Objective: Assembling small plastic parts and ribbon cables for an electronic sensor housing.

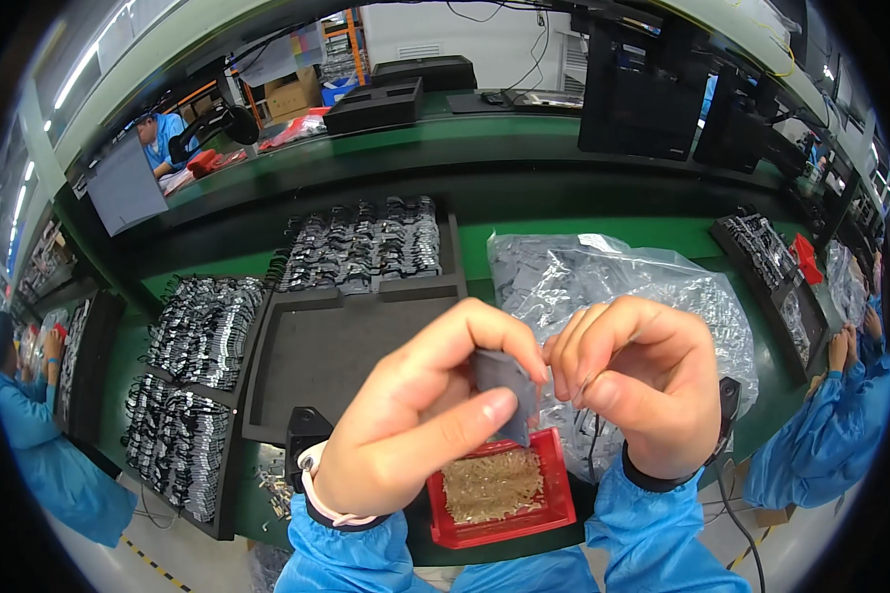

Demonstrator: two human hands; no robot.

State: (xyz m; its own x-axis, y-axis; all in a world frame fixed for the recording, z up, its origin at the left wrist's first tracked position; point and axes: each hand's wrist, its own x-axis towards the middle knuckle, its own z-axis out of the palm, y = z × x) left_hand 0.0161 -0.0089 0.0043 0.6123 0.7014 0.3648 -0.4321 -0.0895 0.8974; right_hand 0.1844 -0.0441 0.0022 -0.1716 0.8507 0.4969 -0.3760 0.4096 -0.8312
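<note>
My left hand (415, 415) grips a flat grey plate-like part (505, 387) between thumb and fingers, holding it above a red bin (452, 535). Close beside it, my right hand (648, 381) is closed in a pinch. A thin sliver shows at its fingertips, too small to name. The fingertips of both hands are close together; I cannot tell whether they touch. In the red bin lie many small brass-coloured pieces (491, 486). Behind my right hand a clear plastic bag (603, 272) holds grey flat parts.
A black tray (316, 346) holds rows of black and silver parts (361, 242) at its far end. More such parts (193, 435) fill a tray on the left, and another tray (761, 267) stands far right. Small metal pieces (275, 484) lie by my left wrist. Co-workers in blue sit at both sides.
</note>
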